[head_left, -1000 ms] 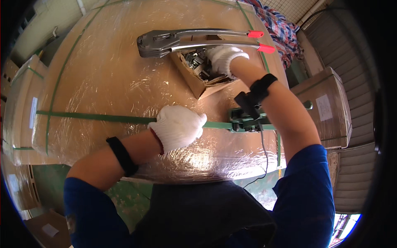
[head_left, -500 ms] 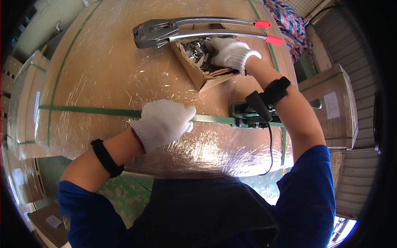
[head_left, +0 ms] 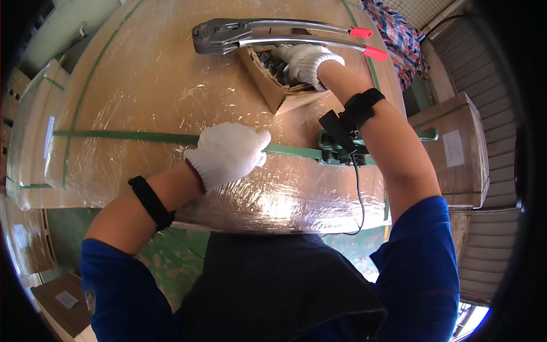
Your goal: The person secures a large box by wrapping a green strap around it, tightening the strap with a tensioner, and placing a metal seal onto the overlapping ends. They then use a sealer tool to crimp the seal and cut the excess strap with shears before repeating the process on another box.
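My left hand [head_left: 231,151], in a white knit glove, is closed around a green strap [head_left: 137,136] that runs across a film-wrapped carton stack [head_left: 171,97]. To its right, the strap runs into a green strapping tensioner [head_left: 336,151], partly behind my right forearm. My gloved right hand [head_left: 307,61] reaches into a torn, open cardboard box [head_left: 277,98] of small metal strapping seals [head_left: 272,61]. Its fingertips are hidden among the seals, so their grip cannot be made out. A long-handled strap sealer [head_left: 225,37] with red grips lies across the box's far side, beyond my right hand.
Other wrapped cartons stand at the left [head_left: 43,137] and right [head_left: 456,151]. A checked cloth bundle [head_left: 396,43] lies beyond the far right corner. Ribbed grey shutter panels [head_left: 493,154] line the right side. A black cable [head_left: 360,199] hangs from my right forearm.
The view has shifted slightly, so the stack and tools sit higher in the picture. My right hand has moved a little left within the box. My left hand keeps its hold on the strap.
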The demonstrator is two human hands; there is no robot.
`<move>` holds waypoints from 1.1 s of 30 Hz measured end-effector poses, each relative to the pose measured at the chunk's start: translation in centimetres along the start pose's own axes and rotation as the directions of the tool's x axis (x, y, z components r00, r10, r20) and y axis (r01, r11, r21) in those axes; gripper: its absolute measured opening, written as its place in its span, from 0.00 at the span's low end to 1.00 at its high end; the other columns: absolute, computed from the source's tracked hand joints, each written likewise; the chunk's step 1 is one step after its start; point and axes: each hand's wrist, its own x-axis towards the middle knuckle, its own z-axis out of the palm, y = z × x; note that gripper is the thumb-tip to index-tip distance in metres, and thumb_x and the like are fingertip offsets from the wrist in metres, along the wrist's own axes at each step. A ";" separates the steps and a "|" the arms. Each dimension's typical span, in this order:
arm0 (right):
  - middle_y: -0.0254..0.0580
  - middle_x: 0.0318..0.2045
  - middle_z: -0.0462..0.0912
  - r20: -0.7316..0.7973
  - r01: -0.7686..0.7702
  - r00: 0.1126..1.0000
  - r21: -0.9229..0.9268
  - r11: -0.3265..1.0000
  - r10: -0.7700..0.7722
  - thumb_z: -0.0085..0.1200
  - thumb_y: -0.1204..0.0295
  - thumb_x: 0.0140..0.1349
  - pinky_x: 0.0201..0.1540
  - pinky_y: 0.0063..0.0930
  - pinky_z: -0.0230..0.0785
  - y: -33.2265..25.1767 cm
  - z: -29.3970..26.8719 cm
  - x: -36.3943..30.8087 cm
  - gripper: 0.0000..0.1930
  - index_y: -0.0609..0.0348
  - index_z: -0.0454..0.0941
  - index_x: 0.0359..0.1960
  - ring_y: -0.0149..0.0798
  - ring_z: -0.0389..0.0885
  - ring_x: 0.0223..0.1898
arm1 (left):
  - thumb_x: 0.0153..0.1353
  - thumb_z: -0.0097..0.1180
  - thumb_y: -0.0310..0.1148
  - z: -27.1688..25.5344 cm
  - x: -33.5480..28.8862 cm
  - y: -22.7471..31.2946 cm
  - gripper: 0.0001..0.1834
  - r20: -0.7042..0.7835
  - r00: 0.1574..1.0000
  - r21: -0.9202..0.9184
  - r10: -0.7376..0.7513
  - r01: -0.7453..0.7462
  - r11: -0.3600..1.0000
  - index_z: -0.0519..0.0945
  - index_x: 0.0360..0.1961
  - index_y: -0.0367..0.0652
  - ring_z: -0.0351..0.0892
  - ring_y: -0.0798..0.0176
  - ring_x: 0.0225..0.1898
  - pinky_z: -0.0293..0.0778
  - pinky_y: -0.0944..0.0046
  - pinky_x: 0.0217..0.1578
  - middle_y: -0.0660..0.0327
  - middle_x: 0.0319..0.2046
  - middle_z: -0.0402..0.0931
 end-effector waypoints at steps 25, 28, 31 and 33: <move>0.41 0.39 0.84 -0.281 0.390 0.871 -0.105 0.915 -0.404 0.62 0.69 0.59 0.40 0.41 0.82 -3.5 8.4 -9.0 0.10 0.51 0.82 0.43 0.48 0.87 0.38 | 0.66 0.57 0.42 -0.2 -0.2 -0.5 0.12 0.012 1.000 -0.138 -0.023 0.024 0.990 0.78 0.41 0.46 0.84 0.44 0.43 0.79 0.43 0.42 0.54 0.39 0.83; 0.38 0.36 0.84 -0.272 0.510 0.834 0.051 0.858 -0.480 0.61 0.74 0.61 0.41 0.34 0.81 -2.1 8.4 -9.4 0.11 0.54 0.82 0.46 0.42 0.86 0.37 | 0.66 0.57 0.42 0.8 -0.6 -0.5 0.11 -0.096 0.995 -0.081 0.007 -0.015 0.997 0.78 0.41 0.46 0.84 0.44 0.43 0.79 0.43 0.41 0.55 0.39 0.83; 0.41 0.37 0.84 -0.196 0.486 0.860 0.034 0.874 -0.471 0.61 0.74 0.61 0.43 0.36 0.80 -1.9 8.3 -9.6 0.13 0.55 0.82 0.48 0.44 0.85 0.39 | 0.66 0.56 0.41 0.8 -0.5 -0.4 0.10 -0.052 0.998 -0.052 -0.044 0.041 0.998 0.78 0.40 0.46 0.84 0.44 0.42 0.79 0.43 0.41 0.55 0.38 0.82; 0.42 0.37 0.85 -0.159 0.475 0.871 0.026 0.880 -0.465 0.61 0.73 0.62 0.45 0.37 0.79 -2.1 8.4 -9.4 0.13 0.56 0.82 0.49 0.44 0.85 0.40 | 0.66 0.57 0.40 1.3 -0.5 -0.8 0.09 -0.159 0.987 -0.051 0.000 -0.008 0.999 0.77 0.39 0.46 0.83 0.44 0.42 0.78 0.43 0.41 0.55 0.36 0.81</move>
